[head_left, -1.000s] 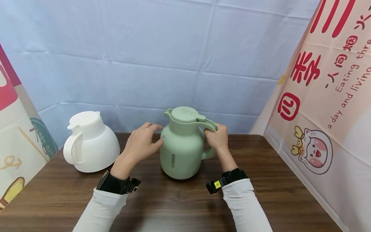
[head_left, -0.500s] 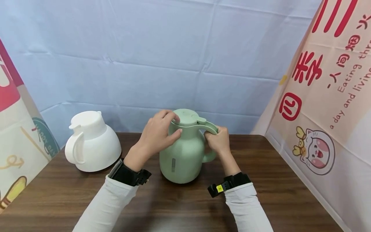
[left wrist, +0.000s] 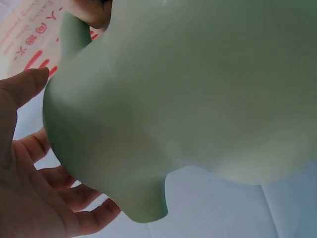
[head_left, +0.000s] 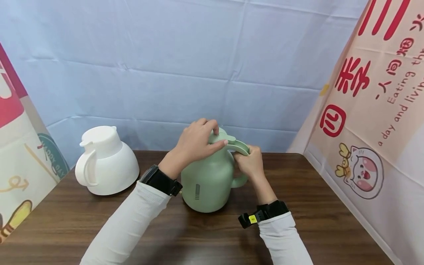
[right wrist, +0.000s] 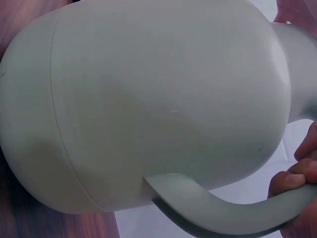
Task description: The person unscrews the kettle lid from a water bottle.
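A pale green thermos jug [head_left: 207,189] stands on the table near its back edge, spout side to the left. My right hand [head_left: 250,162] grips the upper part of its handle [head_left: 239,182]; the right wrist view shows the fingers [right wrist: 288,182] curled round it. My left hand [head_left: 198,141] is over the jug's top, thumb in front and fingers bent round the lid [head_left: 221,137]. In the left wrist view the thumb [left wrist: 30,84] is at one side of the rim and the other fingers are along the opposite side. The spout is hidden by the left hand in the head view.
A white thermos jug [head_left: 107,165] stands to the left on the brown wooden table [head_left: 318,221], its handle facing me. Behind the table hangs a pale blue cloth [head_left: 172,66]. Printed cloths flank it, one [head_left: 361,110] on the right with red characters.
My left hand has moved right and up from beside the jug's shoulder onto its lid. The green jug has shifted slightly toward me, with my right hand still gripping the handle.
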Motion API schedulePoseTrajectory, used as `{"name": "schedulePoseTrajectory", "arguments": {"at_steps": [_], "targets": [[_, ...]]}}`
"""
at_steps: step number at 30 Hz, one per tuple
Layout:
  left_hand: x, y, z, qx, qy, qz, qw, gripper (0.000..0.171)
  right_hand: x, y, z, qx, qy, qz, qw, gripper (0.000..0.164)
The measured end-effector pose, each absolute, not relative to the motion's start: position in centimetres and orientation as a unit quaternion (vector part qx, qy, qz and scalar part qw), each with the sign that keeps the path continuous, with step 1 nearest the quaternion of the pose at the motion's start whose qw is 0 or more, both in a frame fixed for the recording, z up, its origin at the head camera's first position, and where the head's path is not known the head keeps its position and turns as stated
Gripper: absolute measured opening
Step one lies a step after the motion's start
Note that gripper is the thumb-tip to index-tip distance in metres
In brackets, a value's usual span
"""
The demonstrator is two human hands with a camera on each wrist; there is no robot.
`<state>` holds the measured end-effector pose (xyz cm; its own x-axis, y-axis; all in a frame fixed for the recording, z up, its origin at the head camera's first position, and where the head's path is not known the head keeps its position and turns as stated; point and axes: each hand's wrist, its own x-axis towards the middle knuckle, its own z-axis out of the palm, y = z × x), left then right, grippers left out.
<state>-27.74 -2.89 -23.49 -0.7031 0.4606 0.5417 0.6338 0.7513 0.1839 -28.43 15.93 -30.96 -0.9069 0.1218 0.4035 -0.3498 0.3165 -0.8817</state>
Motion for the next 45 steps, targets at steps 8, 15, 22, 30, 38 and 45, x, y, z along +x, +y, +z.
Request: {"name": "schedulePoseTrajectory", "arguments": {"at_steps": [8, 15, 22, 30, 38, 45], "targets": [[-28.7, -1.7, -22.4, -0.247, -0.943, -0.118, 0.188, 0.055, -28.3, 15.9, -31.0, 0.075, -0.777, 0.589, 0.209, 0.035], [-29.1, -1.3, -22.3, -0.234, -0.95, -0.131, 0.16, 0.061, -28.3, 15.7, -31.2, 0.075, -0.777, 0.589, 0.211, 0.038], [-29.2, -0.8, -22.2, -0.227, -0.954, -0.113, 0.157, 0.059, -28.3, 15.6, -31.3, 0.082, -0.777, 0.579, 0.231, 0.038], [-29.1, -0.6, -21.9, -0.232, -0.956, -0.105, 0.144, 0.056, -28.4, 15.7, -31.4, 0.08, -0.779, 0.574, 0.239, 0.038], [-29.0, -0.3, -21.4, -0.207, -0.969, -0.071, 0.116, 0.063, -28.5, 15.4, -31.6, 0.075, -0.789, 0.545, 0.272, 0.038], [-29.0, 0.3, -21.2, -0.181, -0.974, -0.051, 0.128, 0.058, -28.3, 15.3, -31.5, 0.068, -0.804, 0.506, 0.305, 0.038]]}}
